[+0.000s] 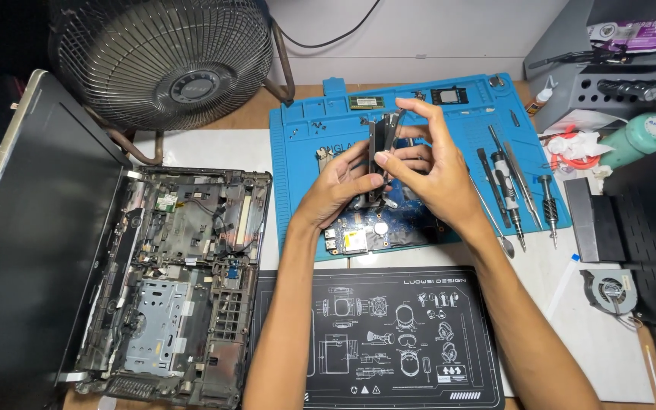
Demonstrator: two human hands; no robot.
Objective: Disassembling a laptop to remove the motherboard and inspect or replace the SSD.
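both hands (pixel 389 178) gripping heatsink (pixel 382 140)

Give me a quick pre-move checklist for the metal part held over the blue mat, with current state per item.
1. Both hands on the part: ok. Left hand and right hand both grip the dark metal heatsink part.
2. Part lifted off the circuit board: ok, it is held upright above it.
3. Anything still attached between part and board: cannot tell, hands hide the lower end.
4. Bare mat to set it down on: ok, the blue mat is bare at its left.
5. Screwdrivers within reach: ok, on the mat's right side.
6. Open laptop chassis out of the way: ok, lies left of the mat.
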